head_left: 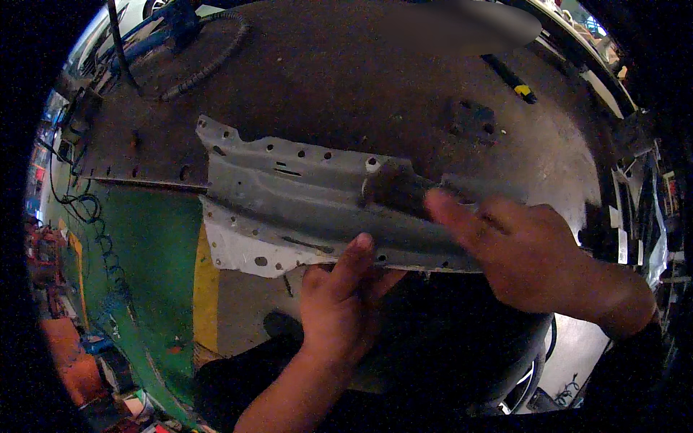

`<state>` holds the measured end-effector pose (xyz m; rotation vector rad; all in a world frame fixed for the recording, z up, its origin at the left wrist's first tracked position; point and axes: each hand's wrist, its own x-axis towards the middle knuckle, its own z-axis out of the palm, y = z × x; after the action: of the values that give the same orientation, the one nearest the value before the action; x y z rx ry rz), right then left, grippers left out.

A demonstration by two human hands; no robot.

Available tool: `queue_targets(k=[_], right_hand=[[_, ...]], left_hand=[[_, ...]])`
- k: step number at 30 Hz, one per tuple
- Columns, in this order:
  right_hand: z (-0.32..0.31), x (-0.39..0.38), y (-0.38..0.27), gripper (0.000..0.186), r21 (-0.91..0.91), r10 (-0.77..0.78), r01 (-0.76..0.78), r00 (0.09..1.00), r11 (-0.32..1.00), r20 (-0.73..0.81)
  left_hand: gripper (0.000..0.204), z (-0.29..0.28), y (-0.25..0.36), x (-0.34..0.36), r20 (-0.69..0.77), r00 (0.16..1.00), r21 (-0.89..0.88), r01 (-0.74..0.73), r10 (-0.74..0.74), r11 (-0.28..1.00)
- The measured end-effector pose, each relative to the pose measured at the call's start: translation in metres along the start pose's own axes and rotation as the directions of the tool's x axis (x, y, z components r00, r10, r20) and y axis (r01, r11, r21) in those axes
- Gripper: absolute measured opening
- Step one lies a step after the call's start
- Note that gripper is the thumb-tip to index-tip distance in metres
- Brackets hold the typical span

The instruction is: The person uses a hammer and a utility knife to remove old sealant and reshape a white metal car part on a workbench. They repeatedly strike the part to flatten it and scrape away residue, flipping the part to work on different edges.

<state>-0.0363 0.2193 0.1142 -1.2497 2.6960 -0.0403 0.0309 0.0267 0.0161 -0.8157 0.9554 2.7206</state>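
Observation:
A long grey sheet-metal panel with raised ribs and small holes along its edges lies over the front edge of the dark workbench. My left hand grips its near edge, thumb on top and fingers underneath. Over the panel's right part is my right hand, its index finger stretched to the left and the others curled. A dark, blocky patch or thing sits on the metal by that fingertip. Dim light and blur hide what it is, and whatever lies under the right palm.
Beyond the panel spreads the dark workbench. A ribbed hose curves at its far left, and a black tool with a yellow band lies at the far right. Coiled cable hangs at left over green floor with a yellow stripe.

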Motion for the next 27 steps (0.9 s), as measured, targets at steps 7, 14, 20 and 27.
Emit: queue_targets(k=[7, 14, 20, 27], right_hand=[[-0.003, -0.009, 0.002, 0.078, -0.02, 0.039, -0.039, 0.999, 0.999, 0.001], [-0.007, -0.007, 0.003, 0.077, 0.049, 0.074, -0.076, 0.996, 0.996, 0.04], [-0.015, -0.006, 0.0, 0.076, -0.055, 0.143, -0.136, 0.977, 0.989, 0.156], [-0.004, -0.006, 0.001, 0.077, -0.023, 0.13, -0.129, 0.984, 0.991, 0.125]], left_hand=[[0.038, 0.002, -0.005, -0.001, 0.0, 1.0, 0.026, -0.012, 0.012, 1.0], [0.037, 0.005, -0.002, -0.003, -0.012, 0.999, 0.007, -0.032, 0.032, 0.999], [0.038, 0.005, 0.0, -0.002, 0.014, 1.0, -0.021, -0.027, 0.027, 0.999], [0.037, 0.007, 0.004, -0.003, 0.0, 1.0, -0.037, -0.017, 0.017, 0.999]])
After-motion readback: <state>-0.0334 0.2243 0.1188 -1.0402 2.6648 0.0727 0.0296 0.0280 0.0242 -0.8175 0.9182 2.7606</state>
